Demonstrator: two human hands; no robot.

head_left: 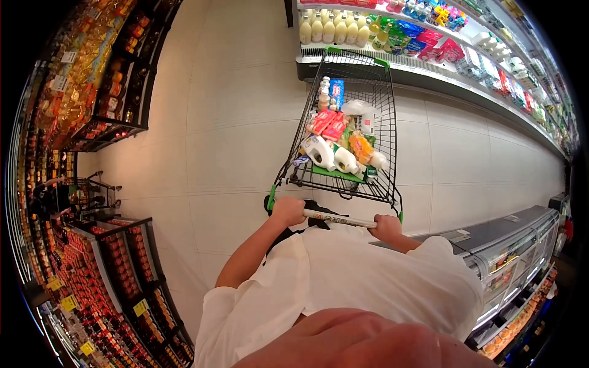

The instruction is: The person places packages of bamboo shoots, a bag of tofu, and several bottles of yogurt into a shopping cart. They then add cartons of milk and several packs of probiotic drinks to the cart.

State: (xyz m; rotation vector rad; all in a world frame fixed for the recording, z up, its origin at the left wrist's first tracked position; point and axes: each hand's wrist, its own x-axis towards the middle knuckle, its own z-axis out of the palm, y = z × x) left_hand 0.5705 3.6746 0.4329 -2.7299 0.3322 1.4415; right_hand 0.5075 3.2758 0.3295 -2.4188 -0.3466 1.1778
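Observation:
My left hand [288, 212] is wrapped round the left end of the shopping cart handle [339, 218]. Round its right end my right hand [388, 227] is closed too. The black wire shopping cart [392, 132] with green corner pieces extends ahead of me. In its basket lie two white jugs [319, 152], red packs [328, 124], an orange pack [361, 147], a blue pack [336, 93] and a clear plastic bag [357, 108]. Small bottles [324, 86] stand at the far left of the basket. Some goods underneath are partly hidden.
Ahead and to the right runs a refrigerated shelf [442, 76] with bottles [334, 30] and bagged goods. A glass-sided display case [509, 257] is close on my right. Stocked racks [123, 270] line the left, with another cart [98, 190] between them. Pale floor tiles [233, 122] lie between.

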